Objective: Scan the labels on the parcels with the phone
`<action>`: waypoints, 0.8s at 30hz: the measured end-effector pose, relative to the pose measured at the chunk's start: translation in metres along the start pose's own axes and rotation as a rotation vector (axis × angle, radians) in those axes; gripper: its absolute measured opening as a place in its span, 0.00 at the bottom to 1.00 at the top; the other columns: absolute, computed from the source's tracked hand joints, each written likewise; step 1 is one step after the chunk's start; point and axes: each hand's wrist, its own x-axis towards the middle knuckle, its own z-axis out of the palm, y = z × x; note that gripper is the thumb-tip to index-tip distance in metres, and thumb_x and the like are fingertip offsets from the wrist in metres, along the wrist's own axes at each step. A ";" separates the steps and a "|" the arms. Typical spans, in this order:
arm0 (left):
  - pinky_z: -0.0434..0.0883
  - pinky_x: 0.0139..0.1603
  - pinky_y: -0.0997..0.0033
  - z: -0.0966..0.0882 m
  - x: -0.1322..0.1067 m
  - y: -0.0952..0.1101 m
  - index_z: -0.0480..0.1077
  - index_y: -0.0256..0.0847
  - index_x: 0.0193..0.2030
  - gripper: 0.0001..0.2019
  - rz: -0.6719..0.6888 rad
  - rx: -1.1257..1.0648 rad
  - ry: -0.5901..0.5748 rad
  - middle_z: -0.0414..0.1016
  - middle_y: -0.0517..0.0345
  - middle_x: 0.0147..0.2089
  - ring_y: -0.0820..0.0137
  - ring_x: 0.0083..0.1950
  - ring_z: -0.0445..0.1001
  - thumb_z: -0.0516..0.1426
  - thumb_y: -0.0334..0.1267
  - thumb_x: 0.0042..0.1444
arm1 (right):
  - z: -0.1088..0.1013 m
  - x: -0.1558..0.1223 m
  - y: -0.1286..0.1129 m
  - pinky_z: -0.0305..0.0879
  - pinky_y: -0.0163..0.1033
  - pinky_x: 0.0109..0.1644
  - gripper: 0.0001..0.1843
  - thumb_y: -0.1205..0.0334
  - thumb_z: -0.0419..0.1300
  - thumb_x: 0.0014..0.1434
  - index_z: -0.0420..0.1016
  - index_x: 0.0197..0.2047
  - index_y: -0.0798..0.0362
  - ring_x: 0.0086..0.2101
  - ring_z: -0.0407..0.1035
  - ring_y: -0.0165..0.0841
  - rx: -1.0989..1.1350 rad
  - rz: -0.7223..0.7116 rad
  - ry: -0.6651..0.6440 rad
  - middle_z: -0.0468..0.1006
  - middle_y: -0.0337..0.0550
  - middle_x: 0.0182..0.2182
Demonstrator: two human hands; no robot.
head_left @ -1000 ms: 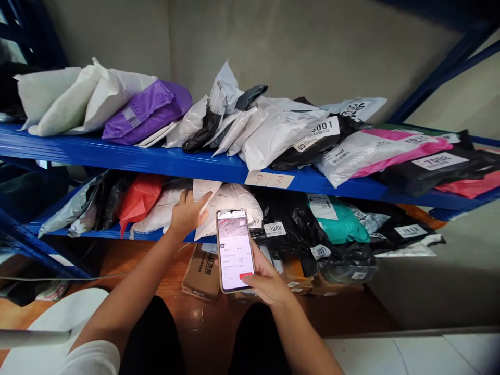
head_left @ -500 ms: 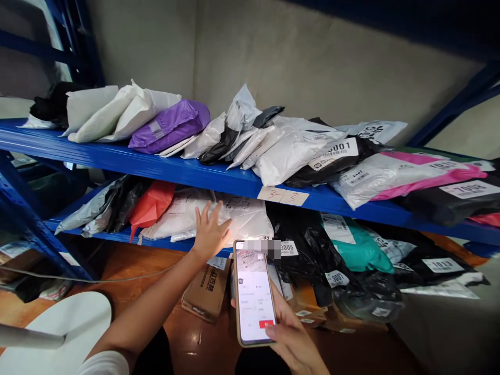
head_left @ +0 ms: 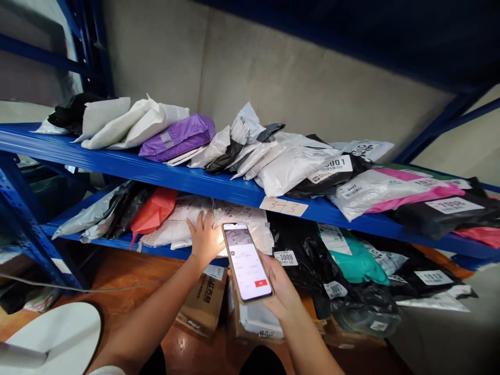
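Note:
My right hand is wrapped round a smartphone in a brown case, its lit screen facing me with a camera picture at the top and a red button low down. My left hand has its fingers spread against a white plastic parcel on the lower shelf. Light from the phone falls on the left hand's thumb side and on that parcel. Left of the hand lie another white parcel and a red parcel. Part of the white parcel is hidden behind the phone.
Blue shelving carries many bagged parcels, among them a purple one above and a teal one below. Cardboard boxes stand on the floor underneath. A round white base is at the lower left.
The phone has moved up and left, closer to my left hand, and my right thumb no longer covers the red button. My left hand has shifted slightly lower in view.

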 end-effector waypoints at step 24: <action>0.47 0.63 0.26 0.012 -0.001 -0.010 0.76 0.48 0.49 0.25 -0.145 -0.092 0.041 0.61 0.39 0.67 0.38 0.72 0.47 0.64 0.56 0.46 | -0.008 0.084 -0.037 0.69 0.32 0.29 0.12 0.55 0.58 0.64 0.75 0.47 0.50 0.29 0.77 0.32 -0.378 -0.023 0.140 0.85 0.40 0.33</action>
